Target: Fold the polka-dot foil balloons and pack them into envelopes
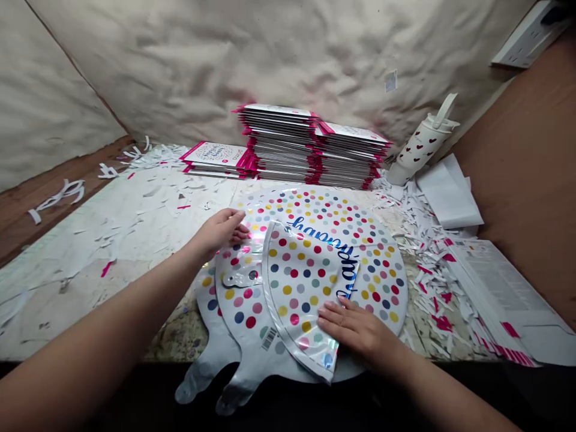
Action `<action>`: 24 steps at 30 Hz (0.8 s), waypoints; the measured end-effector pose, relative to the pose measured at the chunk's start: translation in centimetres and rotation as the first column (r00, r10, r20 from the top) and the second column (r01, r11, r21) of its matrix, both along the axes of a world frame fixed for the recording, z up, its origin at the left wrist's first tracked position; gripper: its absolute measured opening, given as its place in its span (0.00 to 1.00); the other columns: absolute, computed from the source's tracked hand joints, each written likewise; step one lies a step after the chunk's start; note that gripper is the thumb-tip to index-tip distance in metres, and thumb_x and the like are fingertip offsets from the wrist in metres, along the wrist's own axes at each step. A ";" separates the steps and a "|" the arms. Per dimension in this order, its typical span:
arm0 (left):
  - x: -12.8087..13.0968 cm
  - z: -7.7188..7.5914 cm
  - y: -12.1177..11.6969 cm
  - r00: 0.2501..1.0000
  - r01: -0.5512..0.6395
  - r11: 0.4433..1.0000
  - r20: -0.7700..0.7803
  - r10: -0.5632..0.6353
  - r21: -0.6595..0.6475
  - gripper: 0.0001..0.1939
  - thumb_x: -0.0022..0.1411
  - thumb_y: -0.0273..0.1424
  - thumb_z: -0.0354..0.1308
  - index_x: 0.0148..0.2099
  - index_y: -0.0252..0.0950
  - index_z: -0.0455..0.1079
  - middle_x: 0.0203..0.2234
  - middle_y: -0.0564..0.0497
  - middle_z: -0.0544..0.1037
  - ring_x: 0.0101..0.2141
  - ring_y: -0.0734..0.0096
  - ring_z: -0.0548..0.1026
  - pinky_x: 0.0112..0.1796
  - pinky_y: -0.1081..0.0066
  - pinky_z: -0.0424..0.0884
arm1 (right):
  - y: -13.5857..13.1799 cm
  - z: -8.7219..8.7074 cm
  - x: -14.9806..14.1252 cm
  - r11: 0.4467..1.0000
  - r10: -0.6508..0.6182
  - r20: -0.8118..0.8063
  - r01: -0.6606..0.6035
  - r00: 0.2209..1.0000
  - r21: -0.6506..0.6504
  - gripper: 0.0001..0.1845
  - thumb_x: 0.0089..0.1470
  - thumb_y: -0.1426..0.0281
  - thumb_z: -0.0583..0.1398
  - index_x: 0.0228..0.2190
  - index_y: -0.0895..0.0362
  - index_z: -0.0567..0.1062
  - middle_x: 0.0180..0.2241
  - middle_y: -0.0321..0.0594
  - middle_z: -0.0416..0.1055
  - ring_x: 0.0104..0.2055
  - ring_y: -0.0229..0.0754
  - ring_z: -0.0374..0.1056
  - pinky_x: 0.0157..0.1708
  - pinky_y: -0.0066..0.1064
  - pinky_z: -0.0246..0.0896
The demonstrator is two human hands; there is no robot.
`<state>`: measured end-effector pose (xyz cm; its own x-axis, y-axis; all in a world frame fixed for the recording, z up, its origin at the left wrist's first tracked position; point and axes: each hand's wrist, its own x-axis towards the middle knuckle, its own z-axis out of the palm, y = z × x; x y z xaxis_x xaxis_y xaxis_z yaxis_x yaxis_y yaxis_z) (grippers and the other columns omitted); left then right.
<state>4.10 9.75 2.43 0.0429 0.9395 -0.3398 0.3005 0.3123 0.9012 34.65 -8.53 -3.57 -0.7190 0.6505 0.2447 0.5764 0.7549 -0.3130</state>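
Several flat foil balloons (382, 264), white with coloured dots and blue lettering, lie stacked at the table's front edge. Their silvery tails hang over that edge at the lower left. The top foil balloon (299, 288) is folded over on itself, its curved rim facing left and a short tail lying across the dots. My left hand (225, 231) has its fingers curled at the left side of the folded foil, closed on it. Fingers outstretched, my right hand (355, 327) rests flat on the lower right of the fold.
Tall stacks of pink-edged printed packets (283, 144) stand against the draped back wall. Right of them leans a white cup with hearts (420, 147). Paper shreds (432, 282) cover the right side, beside flat printed card sleeves (508, 294). A power socket (522, 42) is mounted upper right.
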 end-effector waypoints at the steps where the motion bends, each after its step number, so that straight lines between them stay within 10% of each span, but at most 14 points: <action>1: 1.3 0.0 0.6 1.000 0.028 0.999 0.002 -0.028 -0.029 0.22 0.56 0.45 0.55 0.45 0.34 0.64 0.23 0.50 0.75 0.24 0.71 0.74 0.27 0.72 0.72 | 0.0 -0.1 0.0 1.000 0.003 -0.001 -0.003 1.000 -0.018 0.25 0.61 0.77 0.47 0.59 0.52 0.55 0.55 0.42 0.62 0.59 0.42 0.55 0.57 0.45 0.53; 8: 5.8 -1.5 3.4 0.993 0.082 0.986 -0.068 -0.092 -0.146 0.27 0.45 0.29 0.67 0.49 0.35 0.67 0.32 0.45 0.77 0.28 0.65 0.77 0.29 0.69 0.74 | 0.5 0.1 0.3 0.998 0.056 -0.020 -0.057 0.998 -0.035 0.21 0.61 0.77 0.47 0.55 0.58 0.62 0.54 0.44 0.64 0.59 0.41 0.56 0.59 0.43 0.50; 14: 3.2 -0.5 2.3 0.913 0.073 0.971 -0.406 0.027 0.227 0.25 0.55 0.30 0.57 0.56 0.37 0.61 0.41 0.44 0.74 0.42 0.58 0.72 0.43 0.59 0.69 | 1.7 0.0 1.1 0.992 0.072 -0.076 -0.079 0.995 -0.099 0.19 0.60 0.74 0.49 0.52 0.58 0.66 0.53 0.43 0.66 0.58 0.38 0.58 0.59 0.38 0.49; 16: 4.8 -0.6 0.6 0.782 0.479 0.781 -0.600 -0.171 0.402 0.18 0.60 0.29 0.50 0.53 0.36 0.65 0.47 0.44 0.72 0.48 0.59 0.68 0.49 0.59 0.63 | 2.1 0.1 1.1 0.989 0.093 -0.098 -0.103 0.991 -0.105 0.18 0.60 0.74 0.49 0.50 0.58 0.67 0.52 0.42 0.67 0.57 0.38 0.58 0.59 0.37 0.49; 18: 7.3 -1.5 -1.4 0.487 0.865 0.353 -0.766 -0.419 0.357 0.19 0.62 0.28 0.46 0.55 0.37 0.64 0.54 0.45 0.66 0.55 0.60 0.61 0.54 0.58 0.56 | 2.2 0.1 1.2 0.990 0.101 -0.113 -0.111 0.988 -0.085 0.18 0.59 0.74 0.50 0.50 0.59 0.67 0.52 0.43 0.67 0.57 0.38 0.59 0.58 0.37 0.51; 20: 9.9 -2.8 -3.4 0.262 0.964 0.104 -0.827 -0.497 0.243 0.24 0.64 0.34 0.45 0.61 0.40 0.55 0.61 0.46 0.56 0.61 0.56 0.50 0.57 0.53 0.47 | 1.8 0.0 1.3 0.997 0.066 -0.135 -0.069 0.989 -0.017 0.18 0.58 0.75 0.50 0.49 0.60 0.67 0.52 0.47 0.67 0.56 0.41 0.60 0.57 0.39 0.53; 24: 12.3 -4.7 -5.6 0.221 0.967 0.216 -0.869 -0.444 0.136 0.31 0.64 0.47 0.41 0.65 0.40 0.45 0.64 0.42 0.44 0.62 0.45 0.40 0.55 0.43 0.40 | 0.6 0.0 1.7 0.999 -0.011 -0.256 0.020 0.966 0.032 0.16 0.55 0.77 0.51 0.44 0.59 0.70 0.46 0.47 0.72 0.52 0.43 0.65 0.52 0.40 0.57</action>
